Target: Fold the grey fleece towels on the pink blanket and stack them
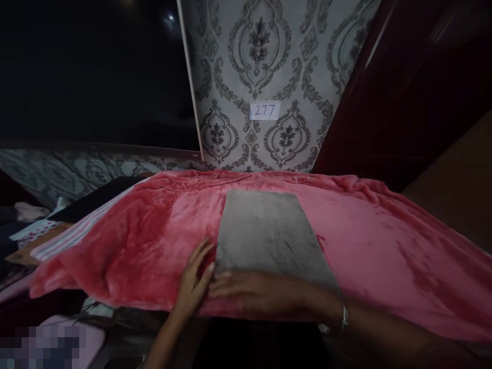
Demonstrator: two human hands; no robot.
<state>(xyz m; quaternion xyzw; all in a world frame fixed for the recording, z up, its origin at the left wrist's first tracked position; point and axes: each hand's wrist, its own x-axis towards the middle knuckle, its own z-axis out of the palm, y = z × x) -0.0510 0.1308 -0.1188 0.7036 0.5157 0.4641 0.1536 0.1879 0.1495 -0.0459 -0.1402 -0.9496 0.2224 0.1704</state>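
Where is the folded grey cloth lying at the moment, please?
In the head view, the grey cloth lies mid-frame on the pink blanket, below the 277 label, its near edge touched by both hands.

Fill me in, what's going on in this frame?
A person has both bare hands at the near edge of a flat grey cloth that lies on a pink plush blanket. The left hand rests at the cloth's near left corner, fingers spread on the blanket. The right hand lies flat across the near edge, a bracelet on its wrist. A paper label reading 277 sticks on the patterned wall behind.
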